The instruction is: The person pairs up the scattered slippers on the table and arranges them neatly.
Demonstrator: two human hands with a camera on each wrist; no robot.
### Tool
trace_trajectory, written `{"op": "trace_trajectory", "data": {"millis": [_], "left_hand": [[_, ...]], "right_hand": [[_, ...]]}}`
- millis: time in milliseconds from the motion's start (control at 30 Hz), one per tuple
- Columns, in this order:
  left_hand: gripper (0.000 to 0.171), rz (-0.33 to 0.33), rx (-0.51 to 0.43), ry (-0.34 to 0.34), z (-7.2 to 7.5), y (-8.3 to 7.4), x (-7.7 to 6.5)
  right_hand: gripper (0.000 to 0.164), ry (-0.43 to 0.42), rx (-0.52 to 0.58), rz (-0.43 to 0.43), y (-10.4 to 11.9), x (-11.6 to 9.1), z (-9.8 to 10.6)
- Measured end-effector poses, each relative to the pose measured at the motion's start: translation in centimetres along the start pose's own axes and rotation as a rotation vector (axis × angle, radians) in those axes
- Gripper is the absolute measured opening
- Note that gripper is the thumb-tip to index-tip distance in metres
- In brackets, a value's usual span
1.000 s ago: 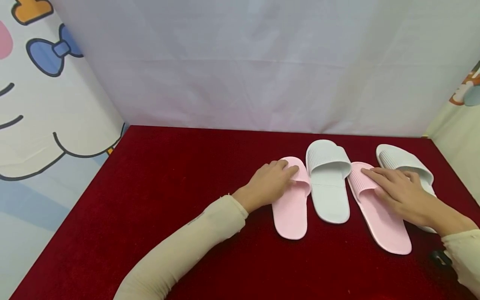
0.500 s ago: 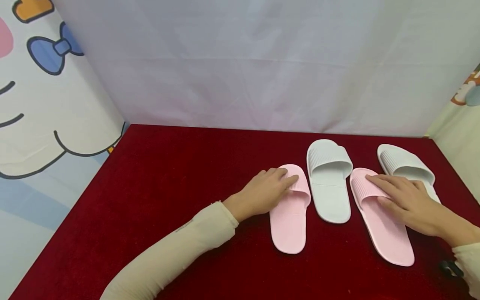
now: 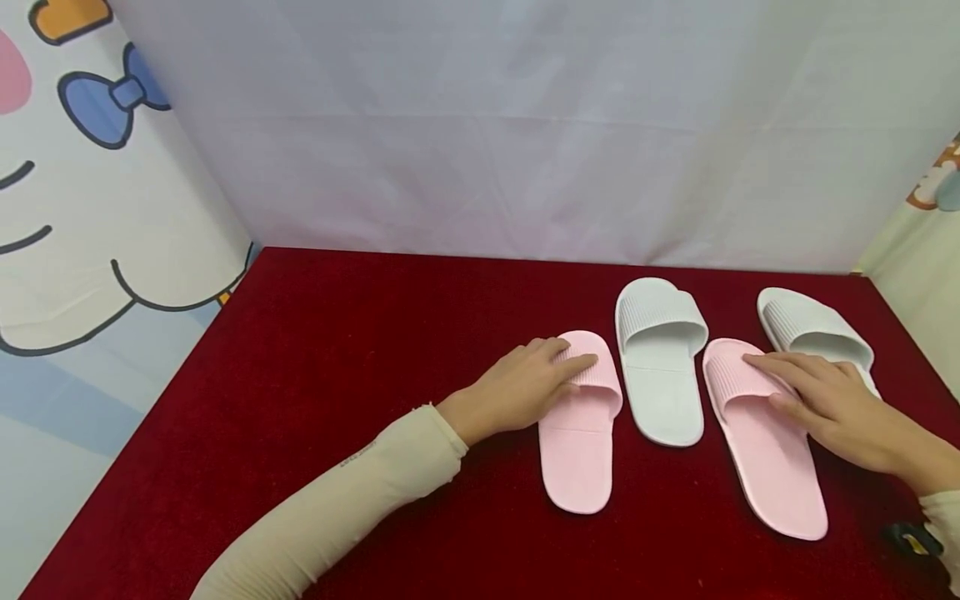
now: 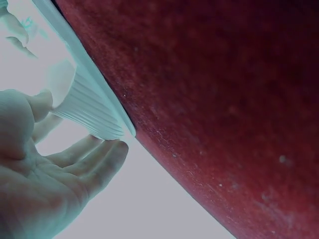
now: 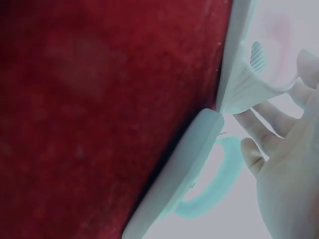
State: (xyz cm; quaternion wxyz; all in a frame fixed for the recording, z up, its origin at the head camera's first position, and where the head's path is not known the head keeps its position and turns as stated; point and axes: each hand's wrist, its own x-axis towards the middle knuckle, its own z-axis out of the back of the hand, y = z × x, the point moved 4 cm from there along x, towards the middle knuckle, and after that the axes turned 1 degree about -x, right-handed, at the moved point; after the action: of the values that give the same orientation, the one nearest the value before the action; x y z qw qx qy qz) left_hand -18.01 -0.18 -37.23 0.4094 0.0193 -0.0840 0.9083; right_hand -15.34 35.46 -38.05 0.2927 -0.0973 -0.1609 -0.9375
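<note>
Two pink slippers with ribbed straps lie on a red cloth. My left hand (image 3: 517, 387) rests its fingers on the strap of the left pink slipper (image 3: 576, 471). In the left wrist view, fairly straight fingertips touch the side of that slipper's strap (image 4: 92, 107), the thumb near its opening. My right hand (image 3: 847, 408) touches the strap of the right pink slipper (image 3: 776, 475) with extended fingers. The right wrist view shows those fingers against its strap (image 5: 244, 89), beside a white slipper (image 5: 182, 169). Wrist views are washed out.
One white slipper (image 3: 662, 392) lies between the pink pair. Another white slipper (image 3: 813, 321) lies at the far right, partly hidden behind my right hand. A small dark object (image 3: 911, 539) is by the right sleeve. White curtain (image 3: 480, 150) backs the red cloth (image 3: 360, 333).
Both pink slippers have slid toward me along with my hands, mostly in the first half second and only slightly since. The white slippers have stayed in place.
</note>
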Motion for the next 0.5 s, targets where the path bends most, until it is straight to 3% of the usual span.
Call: {"op": "trace_trajectory", "data": {"millis": [267, 500], "left_hand": [[0.043, 0.026, -0.080, 0.007, 0.2, 0.1, 0.1], [0.038, 0.017, -0.107, -0.012, 0.4, 0.4, -0.6]], "right_hand": [[0.058, -0.049, -0.016, 0.073, 1.1, -0.3, 0.5], [0.056, -0.068, 0.015, 0.144, 2.6, 0.3, 0.9]]}}
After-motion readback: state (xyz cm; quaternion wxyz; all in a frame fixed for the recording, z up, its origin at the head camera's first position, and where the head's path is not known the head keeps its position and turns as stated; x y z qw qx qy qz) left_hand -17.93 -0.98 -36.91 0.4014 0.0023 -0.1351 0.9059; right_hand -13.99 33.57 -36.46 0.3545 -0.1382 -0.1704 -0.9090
